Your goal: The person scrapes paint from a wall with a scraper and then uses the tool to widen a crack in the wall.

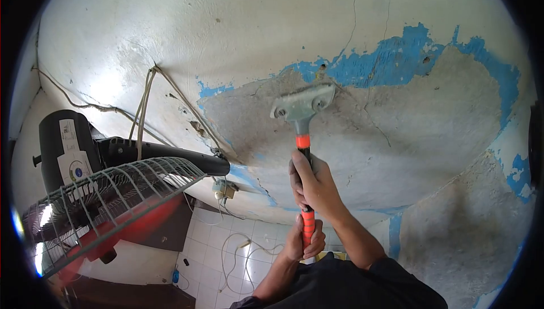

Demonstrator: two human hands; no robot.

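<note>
Both hands are closed on the scraper [302, 111] handle, right hand [315, 183] above and left hand [303, 242] below. The blade presses on bare plaster [408, 139] at centre. Fan [113, 195] at 8 o'clock, well apart. Cables [144, 102] at 10, blue paint [391, 60] at 2.
</note>
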